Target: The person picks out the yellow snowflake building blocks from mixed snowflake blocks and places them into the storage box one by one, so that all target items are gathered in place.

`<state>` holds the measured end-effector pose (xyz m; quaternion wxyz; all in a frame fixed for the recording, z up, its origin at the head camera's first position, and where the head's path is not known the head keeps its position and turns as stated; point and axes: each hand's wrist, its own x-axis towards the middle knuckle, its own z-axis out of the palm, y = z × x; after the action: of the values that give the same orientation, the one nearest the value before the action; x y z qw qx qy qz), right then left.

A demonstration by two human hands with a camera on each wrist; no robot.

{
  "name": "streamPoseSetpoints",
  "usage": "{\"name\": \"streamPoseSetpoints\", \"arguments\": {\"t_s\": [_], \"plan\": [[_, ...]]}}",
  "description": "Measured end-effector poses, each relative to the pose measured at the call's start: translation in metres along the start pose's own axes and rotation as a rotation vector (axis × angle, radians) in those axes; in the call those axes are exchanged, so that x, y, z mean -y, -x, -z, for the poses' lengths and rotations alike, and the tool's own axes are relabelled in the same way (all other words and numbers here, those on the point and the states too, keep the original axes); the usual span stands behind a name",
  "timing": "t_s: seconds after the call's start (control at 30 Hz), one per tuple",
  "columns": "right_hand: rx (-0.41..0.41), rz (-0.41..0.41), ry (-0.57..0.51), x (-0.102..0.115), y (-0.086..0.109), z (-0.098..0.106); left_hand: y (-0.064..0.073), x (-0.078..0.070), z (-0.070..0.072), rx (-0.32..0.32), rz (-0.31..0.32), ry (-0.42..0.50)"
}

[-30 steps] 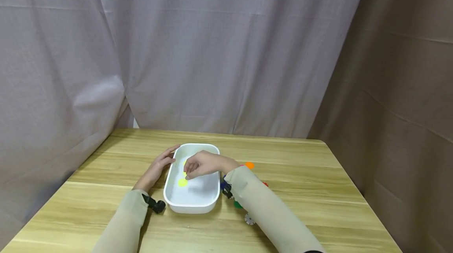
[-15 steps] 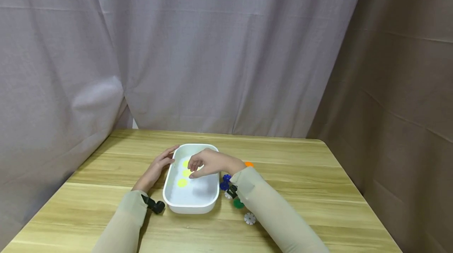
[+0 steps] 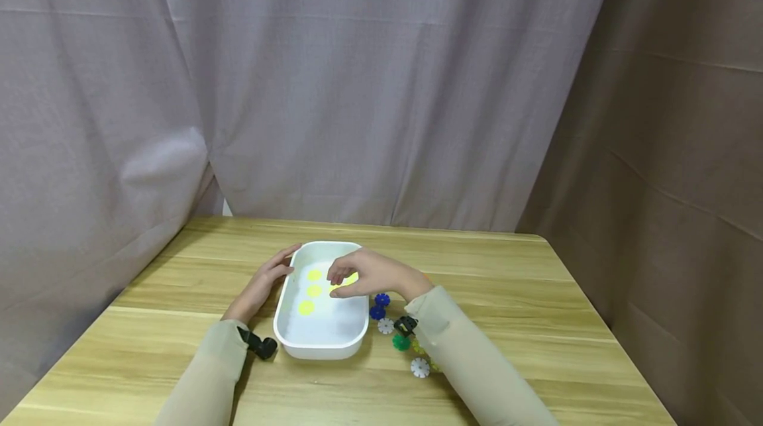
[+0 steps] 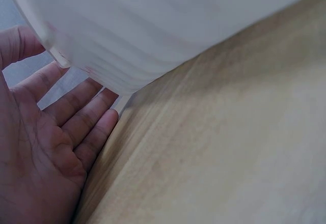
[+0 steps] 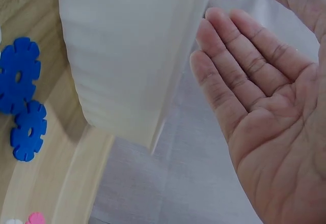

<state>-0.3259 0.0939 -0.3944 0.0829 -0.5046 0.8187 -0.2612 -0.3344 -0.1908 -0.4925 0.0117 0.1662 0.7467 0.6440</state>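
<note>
A white rectangular tray point(image 3: 324, 334) stands on the wooden table with several yellow discs point(image 3: 314, 291) on its floor. Three of them line its left side; more yellow shows beneath my right hand point(image 3: 366, 273). That hand hovers over the tray's right side, fingers loosely extended and thumb apart, and its palm point(image 5: 275, 112) is bare in the right wrist view. My left hand point(image 3: 262, 283) lies along the tray's left side. In the left wrist view, its thumb point(image 4: 23, 43) meets the rim and its straight fingers point(image 4: 81, 109) reach the outer wall.
Right of the tray lie notched flower-shaped discs: two blue ones point(image 3: 379, 307), white ones point(image 3: 420, 367), a green one point(image 3: 401, 342) and yellow-green ones, partly under the right sleeve point(image 3: 471, 346). A pink one point(image 5: 36, 218) shows in the right wrist view. A grey curtain point(image 3: 334, 95) hangs behind the table.
My right hand has drawn back rightward across the tray and its fingers have spread, uncovering the left yellow discs. More loose discs show beside the sleeve. The left hand has stayed put.
</note>
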Motion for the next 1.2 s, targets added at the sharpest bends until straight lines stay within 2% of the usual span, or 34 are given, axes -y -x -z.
{"name": "streamPoseSetpoints", "arguments": {"t_s": [0.27,0.67,1.2], "plan": [[-0.041,-0.039,-0.021,0.003,0.018,0.004,0.000,0.001,-0.001,-0.002,0.004,-0.001],[-0.133,-0.038,-0.037,0.000,0.047,0.013,-0.002,-0.001,0.001,-0.014,0.014,-0.031],[-0.169,-0.058,-0.088,-0.006,0.076,0.027,0.000,-0.002,0.000,-0.012,0.029,-0.023]]}}
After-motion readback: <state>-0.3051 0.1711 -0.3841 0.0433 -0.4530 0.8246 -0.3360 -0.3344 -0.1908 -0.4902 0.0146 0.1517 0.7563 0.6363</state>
